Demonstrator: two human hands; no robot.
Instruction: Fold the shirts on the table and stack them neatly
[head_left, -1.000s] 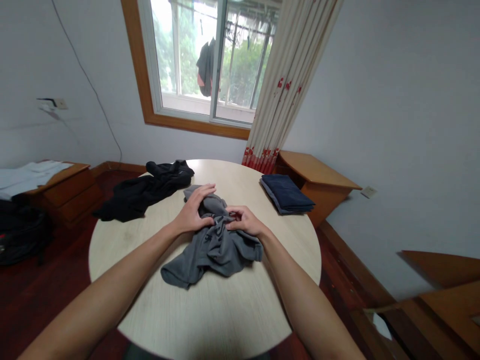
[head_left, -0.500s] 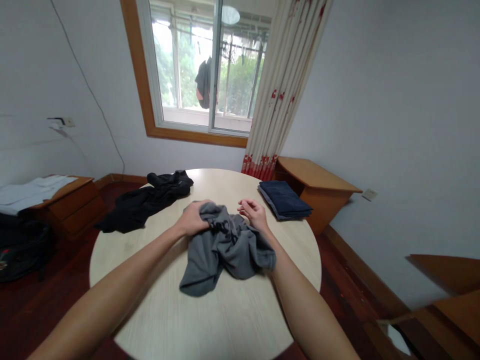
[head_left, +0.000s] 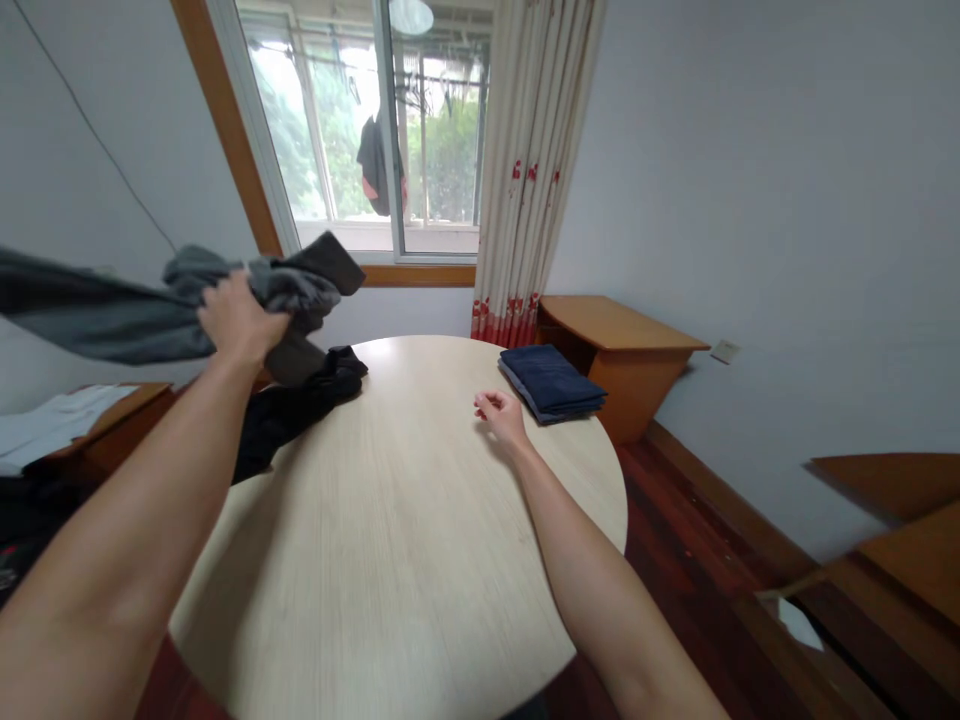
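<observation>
My left hand [head_left: 238, 318] is closed around a bunched grey garment [head_left: 307, 285], lifted above the table's left side. One long part, a leg or a sleeve, streams out to the left and is blurred by motion. Below and behind it lies a black garment [head_left: 304, 405], crumpled on the table edge and partly covered by my left arm and the grey cloth. My right hand [head_left: 501, 415] is low over the right part of the table, its fingers curled in with nothing visible in them. Close by on its right is a stack of folded dark blue and grey clothes [head_left: 553, 382].
The round pale table [head_left: 405, 540] spans the middle. Behind it are a window and a patterned curtain [head_left: 525, 180]. A wooden desk [head_left: 622, 325] stands at the back right. On the left, white papers [head_left: 60, 420] lie on a low wooden cabinet.
My left hand has raised the grey garment off the table and swung it up to the left. My right hand stays near its place, now apart from the cloth. The view has shifted right.
</observation>
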